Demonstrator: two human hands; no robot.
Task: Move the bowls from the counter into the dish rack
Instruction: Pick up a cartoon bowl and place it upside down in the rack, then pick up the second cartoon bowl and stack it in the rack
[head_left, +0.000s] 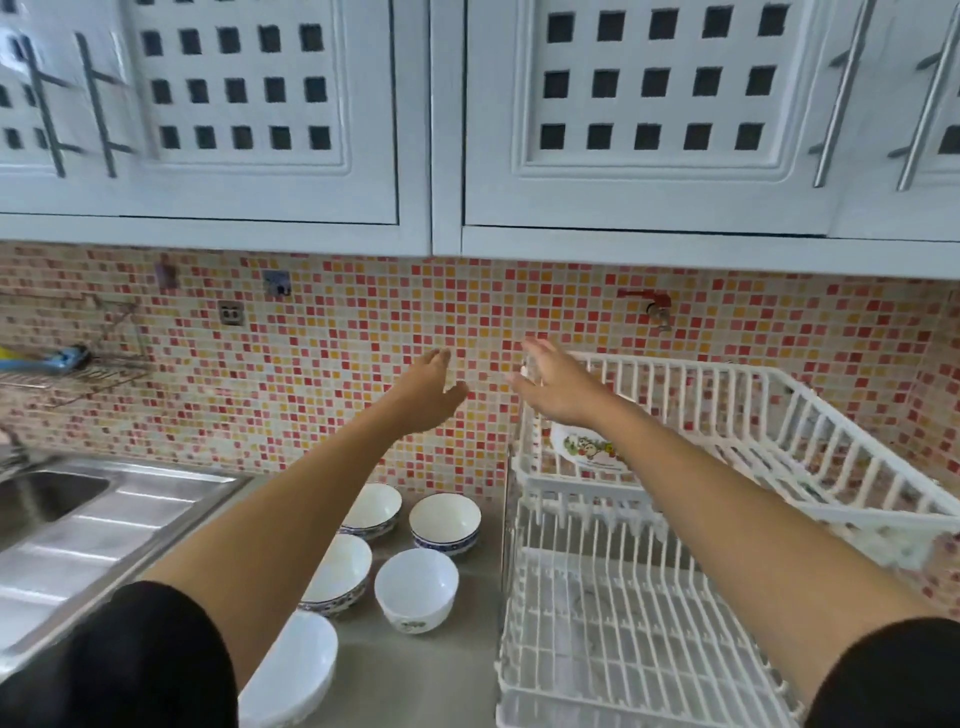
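Several white bowls stand on the grey counter (410, 670) between the sink and the rack: two blue-rimmed ones at the back (373, 509) (445, 522), a blue-rimmed one (340, 571) and a plain one (416, 587) in the middle, and a large one (291, 670) nearest me. The white two-tier dish rack (639, 623) stands at the right; a patterned bowl (587, 449) lies in its upper tier. My left hand (426, 392) and my right hand (556, 387) are raised in front of the tiled wall, fingers apart, holding nothing. The right hand is at the rack's upper left corner.
A steel sink (47, 499) with a ribbed drainboard (109, 535) lies at the left. A wire wall shelf (67, 374) hangs above it. White cupboards (447, 119) hang overhead. A red tap (652, 304) sticks out of the mosaic wall above the rack.
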